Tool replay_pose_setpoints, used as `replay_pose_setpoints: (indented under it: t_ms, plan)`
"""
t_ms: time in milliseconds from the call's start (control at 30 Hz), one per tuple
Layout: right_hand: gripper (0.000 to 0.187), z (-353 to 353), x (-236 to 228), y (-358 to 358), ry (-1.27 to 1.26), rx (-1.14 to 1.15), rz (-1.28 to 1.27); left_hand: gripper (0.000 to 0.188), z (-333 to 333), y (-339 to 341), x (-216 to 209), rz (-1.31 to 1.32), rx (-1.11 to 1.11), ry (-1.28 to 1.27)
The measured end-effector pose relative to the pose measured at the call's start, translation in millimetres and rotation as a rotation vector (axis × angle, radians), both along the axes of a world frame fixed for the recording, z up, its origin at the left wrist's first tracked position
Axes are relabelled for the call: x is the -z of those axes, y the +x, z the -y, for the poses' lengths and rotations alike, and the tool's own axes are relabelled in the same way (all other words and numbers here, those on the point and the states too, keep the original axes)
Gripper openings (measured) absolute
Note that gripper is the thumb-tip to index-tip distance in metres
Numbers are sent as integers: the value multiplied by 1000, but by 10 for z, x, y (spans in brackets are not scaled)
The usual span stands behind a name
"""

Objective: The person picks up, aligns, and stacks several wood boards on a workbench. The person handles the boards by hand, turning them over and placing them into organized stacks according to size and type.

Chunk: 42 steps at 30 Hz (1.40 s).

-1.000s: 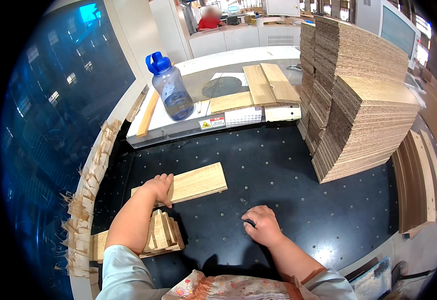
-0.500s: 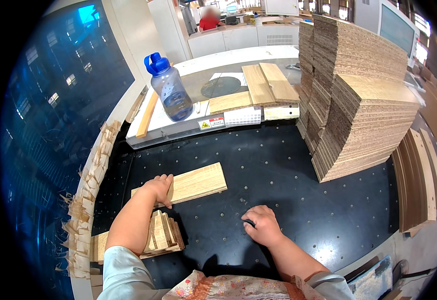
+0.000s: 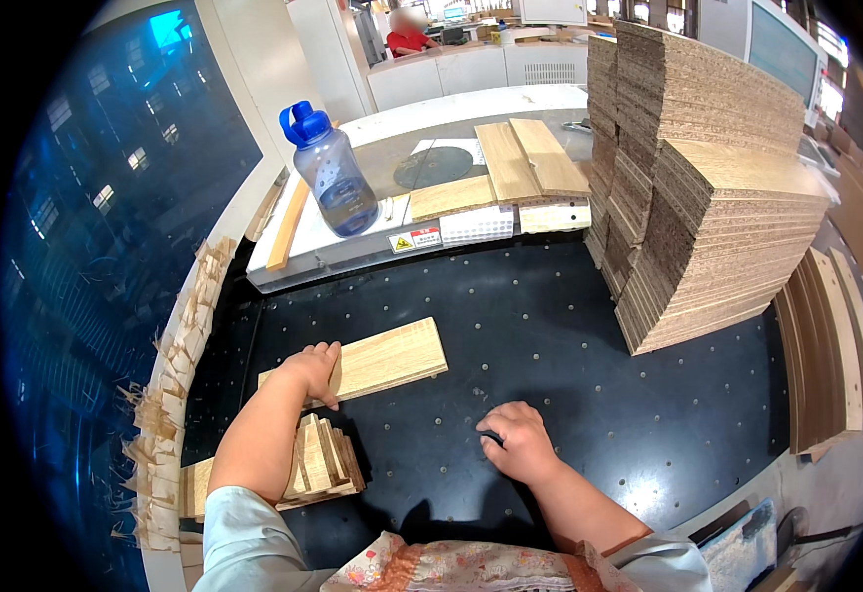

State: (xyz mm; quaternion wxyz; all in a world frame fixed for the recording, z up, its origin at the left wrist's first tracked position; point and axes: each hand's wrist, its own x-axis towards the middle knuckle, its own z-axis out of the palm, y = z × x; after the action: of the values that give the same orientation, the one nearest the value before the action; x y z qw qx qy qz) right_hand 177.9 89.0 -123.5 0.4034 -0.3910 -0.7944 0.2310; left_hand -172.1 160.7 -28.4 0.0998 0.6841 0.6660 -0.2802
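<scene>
My left hand [image 3: 311, 372] lies flat on the oak board [image 3: 384, 358], its length running rightward, while my right hand [image 3: 518, 441] curls, perhaps on something small.

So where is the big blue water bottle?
In the head view, the water bottle stands upright at the upper left, on the pale counter behind the black table, left of some wooden boards.

We stood at a black perforated table [image 3: 569, 335]; a blue window [image 3: 106, 197] glowed at nine o'clock, white counters [image 3: 471, 74] at twelve.
</scene>
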Motion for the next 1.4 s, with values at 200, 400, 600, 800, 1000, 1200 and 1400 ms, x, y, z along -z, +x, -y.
replay_pose_setpoints:
  t_ms: [200,400,600,800,1000,1200,1400]
  plan:
    - [19,-9,-10,-7,34,5,-16,122,-5,-4,-3,-4,-10,-14]
    - [18,-6,-6,-9,46,8,-18,125,-8,12,-26,22,-44,-25]
    - [19,4,-5,-7,-4,4,9,124,5,50,-76,43,-39,-29]
    - [19,11,-15,-9,-9,12,1,119,7,24,-28,85,26,7]
    - [19,8,-6,-8,-9,10,14,112,21,81,-44,65,45,21]
    - [19,3,-11,-3,-18,-1,9,111,20,104,-59,46,46,14]
    - [18,3,-15,-3,-25,1,14,110,12,115,-63,44,45,10]
